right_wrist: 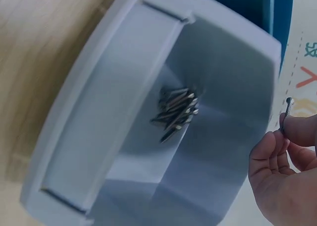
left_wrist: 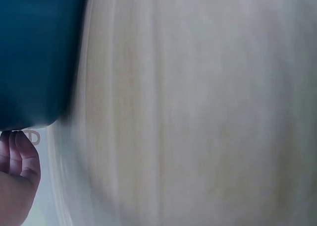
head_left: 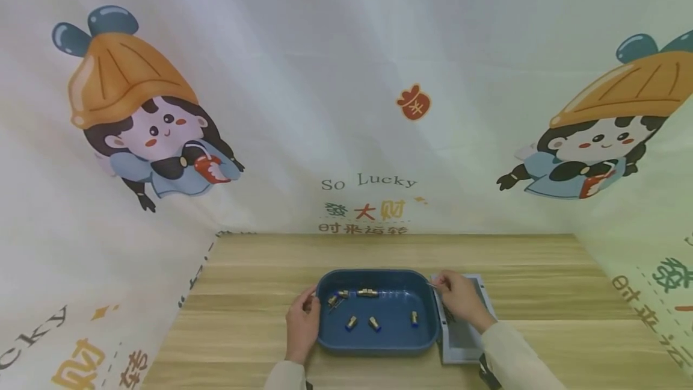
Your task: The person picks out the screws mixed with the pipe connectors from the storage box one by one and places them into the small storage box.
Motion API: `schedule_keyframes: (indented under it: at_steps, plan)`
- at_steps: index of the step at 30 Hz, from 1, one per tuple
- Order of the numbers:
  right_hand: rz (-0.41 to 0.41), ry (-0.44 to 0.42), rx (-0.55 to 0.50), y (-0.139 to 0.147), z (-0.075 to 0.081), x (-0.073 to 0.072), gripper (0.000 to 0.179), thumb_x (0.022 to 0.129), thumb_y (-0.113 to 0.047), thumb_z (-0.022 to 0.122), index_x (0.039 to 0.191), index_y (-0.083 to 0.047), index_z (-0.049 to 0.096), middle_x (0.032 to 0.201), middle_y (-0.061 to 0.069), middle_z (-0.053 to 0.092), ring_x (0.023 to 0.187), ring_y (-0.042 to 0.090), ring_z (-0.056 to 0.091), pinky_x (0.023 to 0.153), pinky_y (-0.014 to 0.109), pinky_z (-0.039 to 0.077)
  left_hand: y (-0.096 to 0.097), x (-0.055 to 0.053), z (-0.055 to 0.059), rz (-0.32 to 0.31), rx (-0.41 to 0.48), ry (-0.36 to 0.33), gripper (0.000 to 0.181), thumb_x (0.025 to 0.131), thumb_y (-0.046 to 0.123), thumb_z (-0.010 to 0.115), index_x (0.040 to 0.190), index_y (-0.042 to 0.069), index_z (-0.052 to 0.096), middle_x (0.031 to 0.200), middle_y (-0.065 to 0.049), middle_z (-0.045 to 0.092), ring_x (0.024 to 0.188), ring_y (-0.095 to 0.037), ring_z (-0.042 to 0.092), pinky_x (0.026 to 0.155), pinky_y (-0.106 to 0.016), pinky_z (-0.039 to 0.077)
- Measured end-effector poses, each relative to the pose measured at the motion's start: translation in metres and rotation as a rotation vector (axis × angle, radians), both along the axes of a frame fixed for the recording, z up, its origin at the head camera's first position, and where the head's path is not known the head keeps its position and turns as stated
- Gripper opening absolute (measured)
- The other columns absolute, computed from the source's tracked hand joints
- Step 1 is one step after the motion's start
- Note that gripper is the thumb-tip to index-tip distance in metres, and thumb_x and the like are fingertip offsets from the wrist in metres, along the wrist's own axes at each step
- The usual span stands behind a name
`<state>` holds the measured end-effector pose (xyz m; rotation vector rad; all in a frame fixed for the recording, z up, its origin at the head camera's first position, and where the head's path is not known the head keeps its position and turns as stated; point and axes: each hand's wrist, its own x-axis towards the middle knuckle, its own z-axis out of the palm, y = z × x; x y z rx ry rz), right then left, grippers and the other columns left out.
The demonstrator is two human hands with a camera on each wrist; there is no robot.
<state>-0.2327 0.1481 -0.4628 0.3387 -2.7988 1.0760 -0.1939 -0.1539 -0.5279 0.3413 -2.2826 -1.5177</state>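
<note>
My left hand (head_left: 303, 325) grips the left rim of a blue plastic tray (head_left: 392, 337); in the left wrist view its curled fingers (left_wrist: 27, 161) meet the tray's edge. Several brass fittings with blue ends (head_left: 374, 324) lie scattered inside, and a thin metal piece (head_left: 338, 304) is among those at the left. Between thumb and fingertips, my right hand (head_left: 462, 300) pinches a screw (right_wrist: 289, 109), head up, at the tray's right rim. Under that hand stands a grey bin (head_left: 461, 342) holding a small pile of screws (right_wrist: 178, 109).
The grey bin butts close against the tray's right side. Both stand on a wood-grain table (head_left: 243, 294). A printed cloth (head_left: 346, 107) hangs behind the table and along both sides.
</note>
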Motion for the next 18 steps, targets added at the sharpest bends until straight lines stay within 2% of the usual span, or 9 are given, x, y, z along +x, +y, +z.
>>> schedule_keyframes:
  at_steps: [6, 18]
  plan:
    - [-0.034, 0.001, 0.004, 0.010, -0.008, -0.002, 0.009, 0.082, 0.002, 0.051, 0.076, -0.003, 0.056, 0.065, 0.002, 0.049, 0.060, 0.013, 0.043, 0.055, 0.026, 0.037, -0.003, -0.002, 0.001, 0.000, -0.014, 0.006, 0.027, 0.086, 0.006, 0.052, 0.111, 0.005, 0.061, 0.089, -0.011, 0.063, 0.078, -0.015, 0.056, 0.070, -0.029, 0.046]
    - [-0.100, -0.044, 0.002, 0.017, -0.020, 0.003, 0.009, 0.085, -0.001, 0.049, 0.081, 0.001, 0.056, 0.072, 0.006, 0.055, 0.065, 0.016, 0.049, 0.060, 0.030, 0.041, -0.001, 0.001, 0.000, 0.001, -0.016, 0.013, 0.026, 0.085, 0.006, 0.053, 0.110, 0.004, 0.061, 0.089, -0.012, 0.064, 0.076, -0.015, 0.057, 0.067, -0.026, 0.046]
